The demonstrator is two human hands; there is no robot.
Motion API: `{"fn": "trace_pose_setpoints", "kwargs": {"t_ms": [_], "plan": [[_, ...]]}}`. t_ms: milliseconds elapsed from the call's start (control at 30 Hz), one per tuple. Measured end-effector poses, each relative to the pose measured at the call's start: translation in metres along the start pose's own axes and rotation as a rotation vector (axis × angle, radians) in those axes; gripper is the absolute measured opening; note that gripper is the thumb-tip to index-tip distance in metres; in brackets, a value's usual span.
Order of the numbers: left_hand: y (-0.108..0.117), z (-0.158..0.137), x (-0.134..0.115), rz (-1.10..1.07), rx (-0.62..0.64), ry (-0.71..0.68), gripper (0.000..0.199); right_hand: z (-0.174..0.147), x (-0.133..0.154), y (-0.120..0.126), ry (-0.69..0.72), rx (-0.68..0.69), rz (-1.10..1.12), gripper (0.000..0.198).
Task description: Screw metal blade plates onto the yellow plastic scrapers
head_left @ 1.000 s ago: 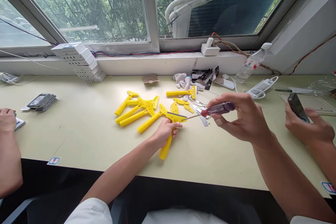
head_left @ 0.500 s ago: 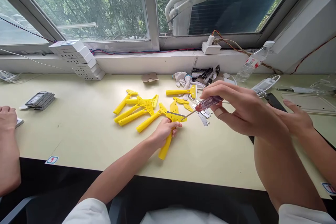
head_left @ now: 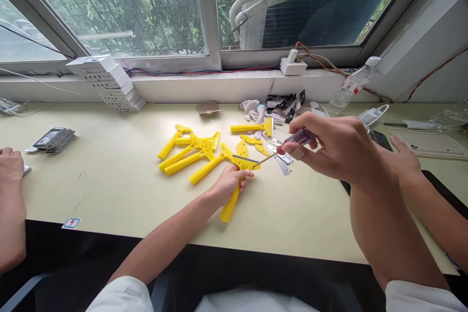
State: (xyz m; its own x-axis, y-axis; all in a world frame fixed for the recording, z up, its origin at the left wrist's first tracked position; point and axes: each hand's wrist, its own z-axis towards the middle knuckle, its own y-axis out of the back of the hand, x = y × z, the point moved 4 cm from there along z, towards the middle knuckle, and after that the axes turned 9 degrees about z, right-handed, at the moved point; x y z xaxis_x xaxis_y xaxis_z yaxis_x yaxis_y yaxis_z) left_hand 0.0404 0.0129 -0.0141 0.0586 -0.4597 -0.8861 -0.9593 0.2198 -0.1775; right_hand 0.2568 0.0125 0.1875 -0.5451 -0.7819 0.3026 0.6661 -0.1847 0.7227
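My left hand (head_left: 231,184) is closed around the neck of a yellow scraper (head_left: 231,207), whose head carries a dark blade strip and points up and right. In my right hand (head_left: 329,148) is a screwdriver (head_left: 302,137) with a clear purplish handle and red collar. Its tip meets the right part of the scraper head, at what looks like a screw. More yellow scrapers (head_left: 185,162) lie to the left. Loose yellow head pieces (head_left: 251,140) and thin metal blades (head_left: 282,165) rest just beyond the held scraper. Another scraper (head_left: 252,128) with a blade lies behind them.
White gloves (head_left: 252,108) and black packets (head_left: 285,102) lie at the back. A plastic bottle (head_left: 353,87) stands right of them. White boxes (head_left: 120,88) are stacked at back left. Other people's hands show at the left edge (head_left: 10,168) and right (head_left: 404,158), beside a dark phone (head_left: 380,140).
My right hand has turned the screwdriver's handle and shifted slightly right and down, with the tip still on the scraper. The other person's hand at right has moved left.
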Motion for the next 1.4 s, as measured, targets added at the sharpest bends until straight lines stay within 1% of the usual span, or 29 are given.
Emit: {"fn": "trace_pose_setpoints", "kwargs": {"t_ms": [67, 133, 200, 267, 367, 467, 600, 667, 767, 833, 933, 1000, 1067, 1167, 1233, 1333, 1400], "plan": [[0.000, 0.001, 0.001, -0.009, 0.008, 0.005, 0.022, 0.000, -0.001, 0.003, 0.013, 0.083, 0.042, 0.017], [0.000, 0.002, 0.001, -0.010, 0.019, 0.006, 0.023, 0.001, -0.001, 0.006, 0.040, 0.150, 0.147, 0.022], [0.000, 0.002, 0.001, -0.004, 0.024, 0.002, 0.022, 0.002, -0.001, 0.008, 0.047, 0.180, 0.246, 0.023], [0.001, 0.002, 0.001, 0.004, 0.024, -0.003, 0.021, 0.002, -0.003, 0.008, 0.034, 0.170, 0.273, 0.023], [0.001, 0.002, 0.001, 0.011, 0.022, -0.007, 0.021, 0.003, -0.004, 0.006, 0.040, 0.122, 0.219, 0.020], [0.001, 0.002, 0.001, 0.018, 0.016, -0.011, 0.021, 0.002, -0.005, 0.002, 0.032, 0.100, 0.119, 0.016], [0.002, 0.003, 0.003, 0.017, 0.011, -0.008, 0.020, 0.000, -0.007, 0.002, -0.025, 0.029, -0.053, 0.028], [0.002, 0.004, 0.003, 0.017, 0.009, -0.009, 0.019, 0.000, -0.008, 0.003, -0.046, 0.049, -0.073, 0.027], [0.002, 0.004, 0.004, 0.015, 0.008, -0.011, 0.020, 0.000, -0.007, 0.004, -0.016, 0.147, 0.070, 0.020], [0.002, 0.004, 0.004, 0.008, 0.009, -0.009, 0.022, 0.000, -0.005, 0.006, 0.016, 0.202, 0.192, 0.021], [0.002, 0.004, 0.003, -0.002, 0.008, -0.010, 0.026, 0.000, -0.006, 0.007, 0.028, 0.238, 0.261, 0.020], [0.002, 0.003, 0.002, 0.000, 0.003, -0.016, 0.025, -0.001, -0.008, 0.006, 0.025, 0.211, 0.217, 0.015], [0.002, 0.002, 0.001, 0.007, 0.001, -0.020, 0.022, -0.001, -0.010, 0.004, 0.005, 0.161, 0.109, 0.012], [0.001, 0.001, 0.000, 0.012, -0.004, -0.019, 0.017, -0.001, -0.014, 0.003, -0.062, 0.060, -0.080, 0.023], [0.001, 0.000, -0.001, 0.008, -0.013, -0.018, 0.016, -0.001, -0.014, 0.002, -0.085, 0.057, -0.109, 0.024], [0.002, 0.001, 0.000, 0.000, -0.017, -0.018, 0.017, -0.002, -0.010, 0.002, -0.060, 0.175, 0.047, 0.026], [0.003, 0.003, 0.001, 0.002, -0.013, -0.014, 0.019, -0.004, -0.009, 0.004, -0.047, 0.223, 0.172, 0.024]]}}
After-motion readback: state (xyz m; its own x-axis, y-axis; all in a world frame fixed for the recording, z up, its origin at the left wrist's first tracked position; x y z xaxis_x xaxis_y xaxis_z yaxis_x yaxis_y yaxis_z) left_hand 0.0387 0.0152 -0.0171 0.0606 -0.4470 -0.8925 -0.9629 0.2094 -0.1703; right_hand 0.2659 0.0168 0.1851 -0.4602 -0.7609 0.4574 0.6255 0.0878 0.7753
